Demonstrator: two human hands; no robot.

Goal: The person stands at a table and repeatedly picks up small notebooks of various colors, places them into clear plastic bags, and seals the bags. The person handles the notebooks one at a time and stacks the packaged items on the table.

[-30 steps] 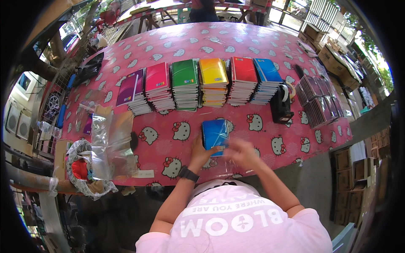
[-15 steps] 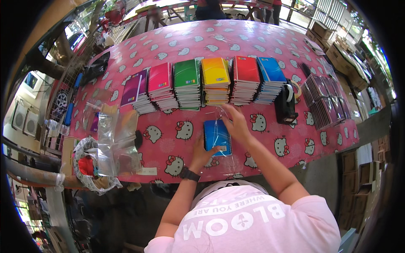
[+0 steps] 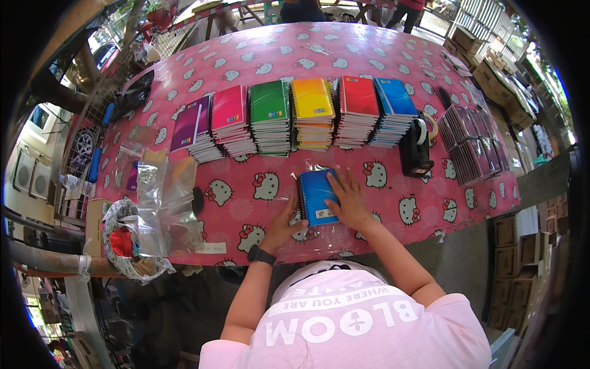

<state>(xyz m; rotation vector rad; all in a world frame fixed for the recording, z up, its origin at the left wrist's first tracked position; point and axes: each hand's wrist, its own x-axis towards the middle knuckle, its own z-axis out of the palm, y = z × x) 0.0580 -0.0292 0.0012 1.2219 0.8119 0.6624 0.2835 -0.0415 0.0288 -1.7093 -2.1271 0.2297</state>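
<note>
A blue spiral notebook (image 3: 317,187) with a small white label lies before me on clear plastic film (image 3: 329,235), its coil along the left side. My right hand (image 3: 351,206) rests flat over the notebook's right edge, fingers spread. At the lower left corner, my left hand (image 3: 284,226) lies beside the notebook with fingers stretched out and thumb pointing toward it. Neither hand grips anything. Behind stand stacks of spiral notebooks in a row: purple (image 3: 188,128), pink (image 3: 229,112), green (image 3: 269,107), yellow (image 3: 312,101), red (image 3: 359,101) and blue (image 3: 396,101).
A black tape dispenser (image 3: 416,154) stands right of the stacks, near bundled dark notebooks (image 3: 470,144). Clear plastic bags (image 3: 161,203) lie at the left, next to a patterned round container (image 3: 126,240). A pink patterned cover (image 3: 246,187) spreads over the table.
My right hand has come down from the film above the notebook onto its right side. My left hand has let go of the notebook and slid slightly left and down.
</note>
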